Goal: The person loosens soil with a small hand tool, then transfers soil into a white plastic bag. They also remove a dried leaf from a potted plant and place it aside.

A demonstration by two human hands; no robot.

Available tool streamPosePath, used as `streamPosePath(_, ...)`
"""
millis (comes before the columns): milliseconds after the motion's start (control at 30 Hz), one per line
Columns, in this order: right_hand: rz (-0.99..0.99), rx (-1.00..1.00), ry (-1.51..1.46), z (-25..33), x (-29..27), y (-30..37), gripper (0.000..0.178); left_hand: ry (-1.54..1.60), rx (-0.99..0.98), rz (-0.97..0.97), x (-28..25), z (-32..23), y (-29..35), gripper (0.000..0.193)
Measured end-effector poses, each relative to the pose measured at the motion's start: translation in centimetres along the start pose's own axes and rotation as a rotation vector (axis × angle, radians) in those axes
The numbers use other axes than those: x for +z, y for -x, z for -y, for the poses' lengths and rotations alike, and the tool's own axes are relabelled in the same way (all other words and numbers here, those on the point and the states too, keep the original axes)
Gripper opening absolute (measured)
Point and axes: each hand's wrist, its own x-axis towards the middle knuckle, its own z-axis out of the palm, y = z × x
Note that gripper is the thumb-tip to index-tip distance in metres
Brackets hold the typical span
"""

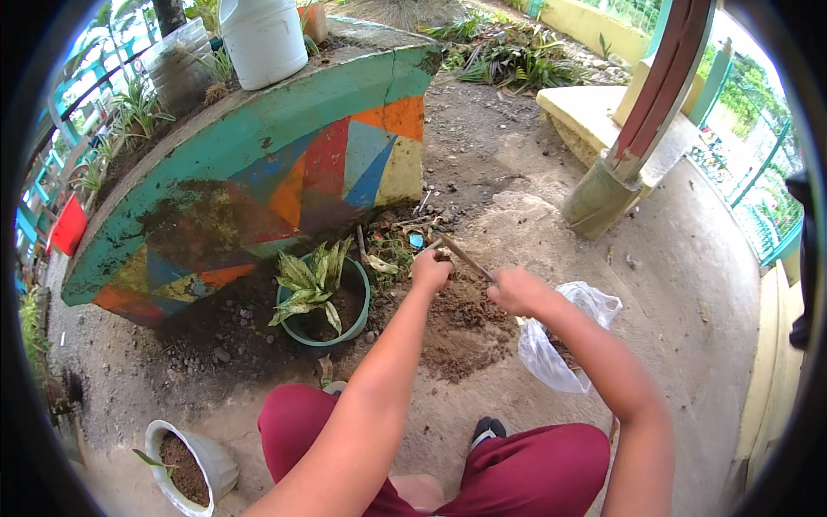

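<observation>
Gripping long, thin, brown blade-like tool (468,258) above loose brown soil (461,332): right hand (517,291) | left hand (431,271): curled near tool's tip, contents indiscernible | risk: tool slipping could nick that nearby hand

Around the loose soil (465,332), a large pot (365,300) holding a leafy plant (303,289) stands at nine o'clock; a plastic bag (551,358), three; a smaller pot (222,465), eight. A planter wall (332,164) spans nine to twelve behind the large pot, a jug (263,47) atop it. A post (639,138) stands between one and two, beside a bench (573,108).
</observation>
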Motion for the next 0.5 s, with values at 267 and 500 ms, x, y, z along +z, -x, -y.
streamPosePath(267, -0.113, 0.184, 0.132, 4.0, -0.9, 1.6, 0.030, 0.662, -0.220, -0.081, 1.5, 2.1, 0.1, 0.035)
streamPosePath(500, -0.213, 0.258, -0.424, 0.4, 11.2, -2.1, 0.033, 0.398, -0.110, -0.125, 1.4, 7.2, -2.1, 0.039)
